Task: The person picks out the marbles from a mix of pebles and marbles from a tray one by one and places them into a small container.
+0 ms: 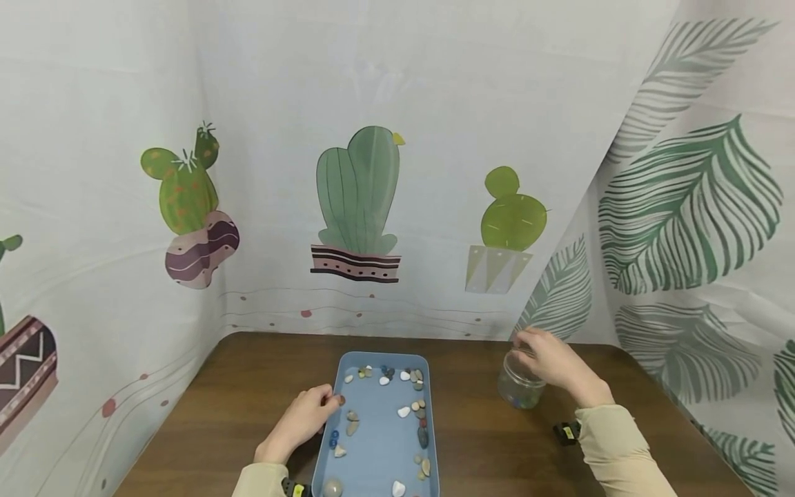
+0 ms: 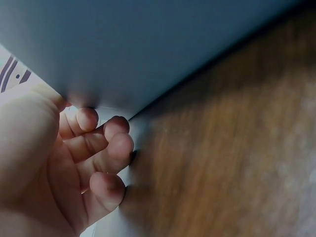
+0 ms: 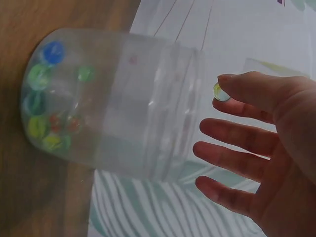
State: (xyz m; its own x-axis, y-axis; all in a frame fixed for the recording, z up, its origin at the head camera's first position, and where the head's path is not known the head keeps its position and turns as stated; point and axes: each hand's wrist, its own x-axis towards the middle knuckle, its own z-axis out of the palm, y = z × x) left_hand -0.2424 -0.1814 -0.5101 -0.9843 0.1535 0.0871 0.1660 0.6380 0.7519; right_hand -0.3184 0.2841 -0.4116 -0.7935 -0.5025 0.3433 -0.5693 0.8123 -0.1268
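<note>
My right hand [image 1: 555, 362] is over the mouth of a clear jar [image 1: 520, 386]. Between its thumb and index finger it pinches a clear glass marble [image 3: 221, 92] with a yellow streak, just outside the rim; the other fingers are spread. Several blue, green, yellow and reddish marbles lie at the jar's bottom, such as a blue marble [image 3: 53, 52]. At the left edge of a blue tray [image 1: 381, 421], my left hand [image 1: 302, 417] holds the rim, its fingers loosely bent along the outer wall. Its thumb tip is mostly hidden; a brown stone [image 1: 341, 400] shows beside it.
The tray, on a brown wooden table [image 1: 472, 442], bears several small groups of pebbles, with white stones [image 1: 404, 412], blue marbles [image 1: 334, 437] and a larger round greyish ball [image 1: 332, 487] among them. A white cloth [image 1: 435, 172] printed with cacti and leaves hangs around the table.
</note>
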